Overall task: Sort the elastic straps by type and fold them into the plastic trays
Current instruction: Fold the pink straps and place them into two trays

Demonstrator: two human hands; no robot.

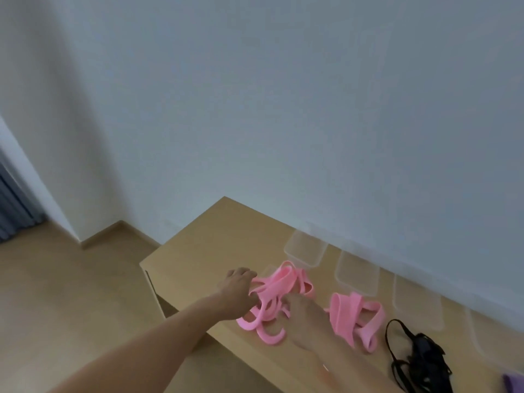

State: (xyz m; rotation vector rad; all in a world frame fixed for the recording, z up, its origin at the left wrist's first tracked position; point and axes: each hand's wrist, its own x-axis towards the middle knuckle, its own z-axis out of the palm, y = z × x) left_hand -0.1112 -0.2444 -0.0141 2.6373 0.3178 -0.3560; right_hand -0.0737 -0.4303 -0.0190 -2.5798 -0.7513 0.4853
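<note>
A tangle of pink elastic straps point(273, 290) lies near the left end of the wooden table point(198, 251). My left hand point(236, 289) grips the left side of this pile. My right hand point(304, 316) is blurred and rests on the pile's right side, fingers among the straps. A second bunch of wider pink straps point(357, 316) lies just to the right, apart from both hands. Black straps point(419, 358) sit further right. Several clear plastic trays stand along the wall: one point(306, 248), another point(357, 272), a third point(416, 304).
A purple item point(514, 382) shows at the bottom right corner. The white wall runs close behind the trays. The table's left edge drops to a wooden floor point(56, 293). A grey curtain point(11, 205) hangs at far left.
</note>
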